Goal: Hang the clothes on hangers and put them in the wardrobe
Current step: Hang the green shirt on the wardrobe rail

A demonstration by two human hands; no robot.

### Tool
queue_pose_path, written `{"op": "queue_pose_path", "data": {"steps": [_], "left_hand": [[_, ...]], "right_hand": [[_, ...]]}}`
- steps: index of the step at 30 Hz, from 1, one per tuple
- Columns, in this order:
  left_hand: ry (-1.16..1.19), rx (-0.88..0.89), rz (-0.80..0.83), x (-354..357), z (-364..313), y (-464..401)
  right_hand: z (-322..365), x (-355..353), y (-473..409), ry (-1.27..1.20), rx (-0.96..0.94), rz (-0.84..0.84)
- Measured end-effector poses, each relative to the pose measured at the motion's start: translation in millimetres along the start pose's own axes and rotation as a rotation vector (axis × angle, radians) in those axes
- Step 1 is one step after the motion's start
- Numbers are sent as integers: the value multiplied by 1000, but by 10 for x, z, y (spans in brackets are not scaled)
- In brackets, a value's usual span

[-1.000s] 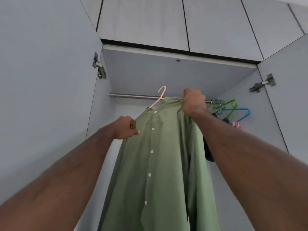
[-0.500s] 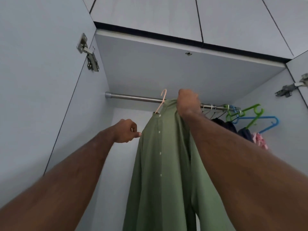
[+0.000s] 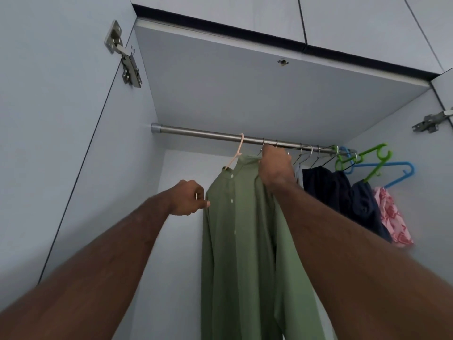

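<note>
Head view: we see both arms raised into the wardrobe (image 3: 73, 119). The right hand (image 3: 274, 165) grips the shoulder of the green shirt (image 3: 245, 241) just under the rail (image 3: 196, 132), fingers curled into the cloth. The left hand (image 3: 188, 198) pinches the shirt's left edge. The pink hanger (image 3: 236, 153) carries the shirt; its hook appears to sit over the rail. Dark garments (image 3: 328, 187), a pink cloth (image 3: 394, 219) and green and blue hangers (image 3: 375, 163) hang to the right.
</note>
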State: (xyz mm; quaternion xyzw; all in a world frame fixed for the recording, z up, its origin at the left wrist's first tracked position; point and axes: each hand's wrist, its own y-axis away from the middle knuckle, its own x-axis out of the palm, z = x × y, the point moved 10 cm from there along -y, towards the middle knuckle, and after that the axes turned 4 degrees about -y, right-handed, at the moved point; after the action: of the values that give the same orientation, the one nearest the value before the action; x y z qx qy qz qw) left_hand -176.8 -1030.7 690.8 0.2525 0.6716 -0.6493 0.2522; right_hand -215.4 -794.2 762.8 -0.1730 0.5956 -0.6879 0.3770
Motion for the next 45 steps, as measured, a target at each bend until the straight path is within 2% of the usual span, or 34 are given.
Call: {"op": "queue_pose_path", "data": {"steps": [9, 15, 19, 25, 28, 36, 45], "left_hand": [[31, 36, 32, 36, -271, 380], [103, 101, 71, 99, -552, 812], [152, 160, 106, 197, -910, 1245], [343, 203, 183, 440, -1611, 1987], [430, 222, 223, 637, -1947, 2349], [586, 259, 371, 1259, -2951, 3313], [789, 350, 549, 1327, -4858, 4857]], "right_hand": [[-25, 67, 560, -81, 104, 134], [-106, -83, 1264, -9, 140, 236], [-280, -227, 1910, 73, 190, 366], [-599, -647, 2945, 56, 215, 550], [-852, -909, 3487, 130, 238, 604], [-1726, -2148, 4722, 307, 393, 625], [-2352, -4477, 6230, 513, 671, 592]]}}
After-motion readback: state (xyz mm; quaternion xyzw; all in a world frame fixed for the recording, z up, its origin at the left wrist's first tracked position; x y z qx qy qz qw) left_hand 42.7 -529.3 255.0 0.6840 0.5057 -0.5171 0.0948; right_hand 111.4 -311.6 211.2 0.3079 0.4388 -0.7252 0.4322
